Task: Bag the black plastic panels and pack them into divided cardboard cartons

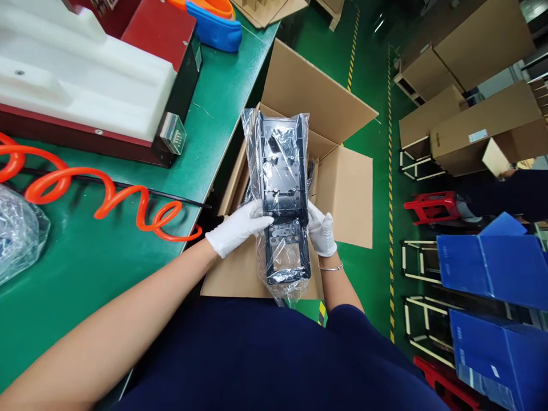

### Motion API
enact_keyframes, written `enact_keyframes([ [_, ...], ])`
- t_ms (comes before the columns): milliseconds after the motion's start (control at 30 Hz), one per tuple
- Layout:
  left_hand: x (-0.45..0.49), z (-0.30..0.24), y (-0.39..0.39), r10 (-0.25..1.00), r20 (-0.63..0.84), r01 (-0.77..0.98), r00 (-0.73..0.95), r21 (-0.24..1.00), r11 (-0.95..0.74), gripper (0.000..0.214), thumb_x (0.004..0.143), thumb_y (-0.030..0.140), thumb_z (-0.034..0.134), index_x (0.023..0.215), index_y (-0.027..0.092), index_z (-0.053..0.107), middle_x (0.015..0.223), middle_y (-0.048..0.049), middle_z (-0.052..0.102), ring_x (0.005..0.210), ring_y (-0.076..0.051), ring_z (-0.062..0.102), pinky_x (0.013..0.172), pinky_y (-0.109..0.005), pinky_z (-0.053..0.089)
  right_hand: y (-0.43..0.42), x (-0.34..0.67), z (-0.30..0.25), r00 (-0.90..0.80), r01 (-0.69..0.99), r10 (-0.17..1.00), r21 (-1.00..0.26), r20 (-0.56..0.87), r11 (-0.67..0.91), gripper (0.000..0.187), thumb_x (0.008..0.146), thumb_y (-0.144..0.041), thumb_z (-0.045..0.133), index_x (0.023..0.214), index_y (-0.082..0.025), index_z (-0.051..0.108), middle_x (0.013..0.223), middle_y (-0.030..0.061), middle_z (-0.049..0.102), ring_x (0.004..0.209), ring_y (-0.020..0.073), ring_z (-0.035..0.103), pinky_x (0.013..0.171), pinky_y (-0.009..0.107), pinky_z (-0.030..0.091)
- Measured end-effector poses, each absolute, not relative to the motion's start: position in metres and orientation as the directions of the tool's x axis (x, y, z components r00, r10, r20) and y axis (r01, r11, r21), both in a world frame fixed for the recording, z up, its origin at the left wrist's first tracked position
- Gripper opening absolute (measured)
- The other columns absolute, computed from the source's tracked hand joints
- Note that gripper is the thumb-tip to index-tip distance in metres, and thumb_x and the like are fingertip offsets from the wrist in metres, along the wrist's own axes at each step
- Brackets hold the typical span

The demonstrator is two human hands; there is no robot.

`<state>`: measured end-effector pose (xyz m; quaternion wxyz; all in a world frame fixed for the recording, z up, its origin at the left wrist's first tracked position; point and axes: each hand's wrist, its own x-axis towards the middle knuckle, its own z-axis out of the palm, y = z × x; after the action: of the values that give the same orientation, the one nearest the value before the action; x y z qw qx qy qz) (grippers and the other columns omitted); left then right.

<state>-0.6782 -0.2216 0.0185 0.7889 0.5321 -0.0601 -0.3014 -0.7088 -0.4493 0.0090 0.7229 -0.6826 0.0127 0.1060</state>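
A black plastic frame part wrapped in a clear plastic bag [280, 188] is held over an open cardboard box [349, 194] beside the green table. My left hand [240, 227], in a white glove, grips the bagged part on its left side. The gloved right hand [322, 231] grips its right side, with a thin bracelet on the wrist. Both hands are closed on the part, roughly at its middle. Inside the box, more dark bagged parts show dimly behind it.
The green table [85, 257] carries a red machine with a white moulded fixture [81, 80], a coiled orange air hose [107, 200] and a plastic bag [17, 234]. Cardboard boxes [475, 131], blue bins [492, 268] and a red stool [430, 206] stand on the green floor at right.
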Motion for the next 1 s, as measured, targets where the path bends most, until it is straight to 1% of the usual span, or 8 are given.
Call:
enact_keyframes([
  [200,-0.679,0.017,-0.225,-0.551,-0.196,0.398,0.811,0.875,0.276,0.068,0.077,0.049,0.076,0.131,0.013,0.059,0.125,-0.0147,0.071,0.118,-0.03,0.064,0.107,-0.046,0.048,-0.441,-0.702,0.006,0.997,-0.042,0.055,-0.962,-0.059,-0.269,0.094,0.078,-0.062,0.073,0.155,-0.02,0.04,0.159,0.0081,0.042,0.148,0.0273,0.038,0.125,0.042,0.028],
  [367,-0.684,0.006,-0.229,-0.369,-0.37,0.336,0.853,0.929,-0.155,0.077,0.087,0.047,0.059,0.151,0.01,0.037,0.145,-0.0201,0.056,0.111,-0.027,0.066,0.104,-0.043,0.049,-0.456,-0.65,-0.016,0.993,-0.113,-0.086,-0.887,-0.083,-0.448,0.081,0.088,-0.039,0.061,0.159,-0.015,0.03,0.159,0.0069,0.041,0.146,0.022,0.041,0.124,0.036,0.029],
  [433,-0.685,0.005,-0.23,-0.362,-0.376,0.272,0.853,0.912,-0.306,0.069,0.09,0.042,0.054,0.15,0.01,0.039,0.139,-0.0184,0.061,0.101,-0.025,0.069,0.099,-0.041,0.051,-0.458,-0.617,-0.028,0.975,-0.22,-0.156,-0.748,-0.156,-0.627,0.078,0.089,-0.03,0.056,0.16,-0.014,0.028,0.154,0.0086,0.048,0.142,0.0235,0.046,0.122,0.037,0.034],
  [567,-0.686,0.011,-0.232,-0.423,-0.354,0.136,0.834,0.875,-0.464,0.056,0.092,0.034,0.048,0.143,0.014,0.048,0.124,-0.0143,0.07,0.101,-0.025,0.07,0.094,-0.038,0.053,-0.437,-0.566,-0.055,0.91,-0.305,-0.207,-0.24,-0.359,-0.922,0.077,0.094,-0.016,0.044,0.163,-0.014,0.011,0.139,0.0166,0.062,0.127,0.028,0.062,0.106,0.039,0.048],
  [633,-0.685,0.014,-0.232,-0.432,-0.357,0.079,0.828,0.838,-0.54,0.053,0.092,0.033,0.047,0.141,0.013,0.05,0.12,-0.0147,0.071,0.105,-0.027,0.07,0.094,-0.038,0.052,-0.419,-0.558,-0.069,0.891,-0.259,-0.186,-0.127,-0.413,-0.958,0.082,0.092,-0.01,0.043,0.163,-0.012,0.002,0.13,0.0198,0.067,0.117,0.0293,0.067,0.1,0.04,0.051],
  [733,-0.686,0.016,-0.233,-0.454,-0.341,0.004,0.823,0.803,-0.596,0.051,0.093,0.031,0.046,0.141,0.015,0.049,0.125,-0.0152,0.07,0.114,-0.029,0.068,0.097,-0.039,0.051,-0.399,-0.56,-0.087,0.879,-0.222,-0.165,-0.079,-0.447,-0.972,0.086,0.089,-0.002,0.041,0.161,-0.008,-0.004,0.126,0.0242,0.067,0.112,0.0312,0.069,0.097,0.044,0.052],
  [900,-0.688,0.018,-0.233,-0.48,-0.341,-0.082,0.808,0.743,-0.665,0.052,0.095,0.03,0.045,0.145,0.015,0.045,0.135,-0.0171,0.065,0.121,-0.032,0.065,0.101,-0.043,0.049,-0.388,-0.56,-0.104,0.851,-0.192,-0.178,0.024,-0.495,-0.981,0.077,0.091,-0.001,0.035,0.16,0.0,0.0,0.13,0.0326,0.062,0.117,0.0309,0.067,0.1,0.046,0.051],
  [1000,-0.689,0.02,-0.233,-0.495,-0.35,-0.115,0.795,0.715,-0.69,0.054,0.095,0.029,0.044,0.147,0.014,0.042,0.135,-0.0173,0.065,0.119,-0.032,0.066,0.099,-0.042,0.05,-0.375,-0.552,-0.111,0.841,-0.16,-0.16,0.045,-0.516,-0.986,0.082,0.091,-0.005,0.045,0.158,0.004,-0.001,0.128,0.0367,0.06,0.119,0.0316,0.066,0.1,0.045,0.051],
])
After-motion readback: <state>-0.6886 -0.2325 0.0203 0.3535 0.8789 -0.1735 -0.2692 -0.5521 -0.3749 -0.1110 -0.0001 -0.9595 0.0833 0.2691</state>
